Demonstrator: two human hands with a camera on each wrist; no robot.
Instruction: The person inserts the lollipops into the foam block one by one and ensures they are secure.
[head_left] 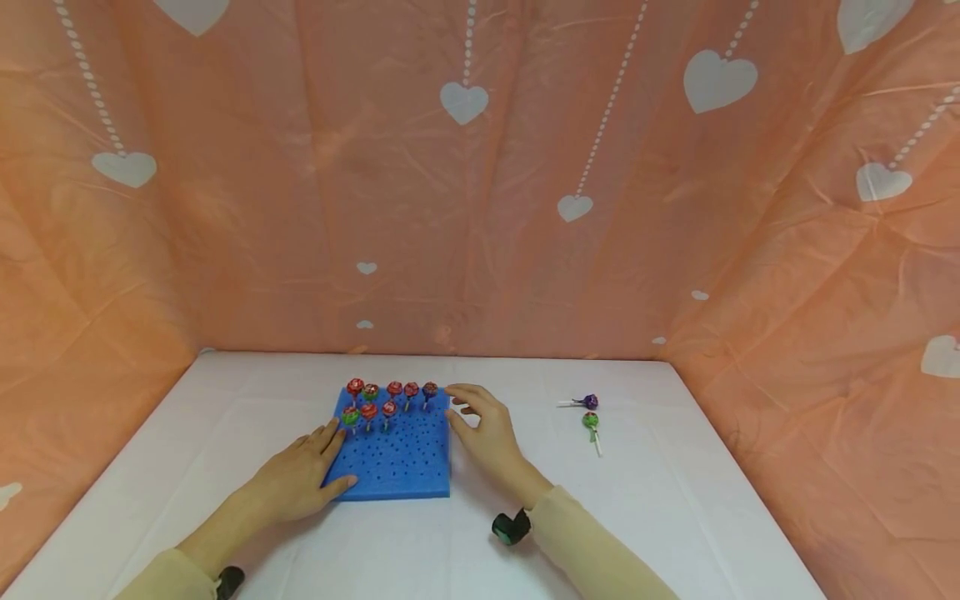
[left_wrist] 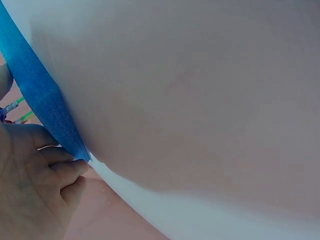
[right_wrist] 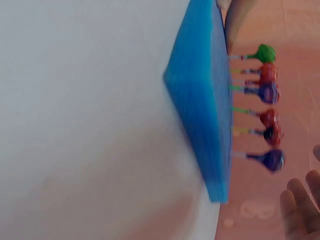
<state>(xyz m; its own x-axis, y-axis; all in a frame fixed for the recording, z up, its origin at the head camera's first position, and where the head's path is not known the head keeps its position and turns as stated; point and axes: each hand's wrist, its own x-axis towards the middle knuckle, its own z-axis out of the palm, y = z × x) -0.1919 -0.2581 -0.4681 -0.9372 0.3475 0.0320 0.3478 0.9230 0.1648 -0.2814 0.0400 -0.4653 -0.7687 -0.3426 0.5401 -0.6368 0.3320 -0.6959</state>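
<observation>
A blue foam board (head_left: 420, 483) dotted with small holes lies on the table, with several wrapped lollipops (head_left: 368, 412) standing upright in its back part. My left hand (head_left: 296, 479) rests against the board's left edge, fingers extended and thumb over the front left corner. Beside the back right corner is my right hand (head_left: 486, 429), its fingers loosely bent and holding nothing. Closest to its fingertips stands a dark purple lollipop (head_left: 429, 390); the right wrist view shows a gap between that lollipop (right_wrist: 273, 159) and the fingers (right_wrist: 299, 200).
On the table to the right lie two loose lollipops, a purple one (head_left: 591, 402) and a green one (head_left: 591, 420). White cloth (head_left: 637, 517) covers the table. Orange curtains (head_left: 517, 275) with white hearts enclose the back and sides.
</observation>
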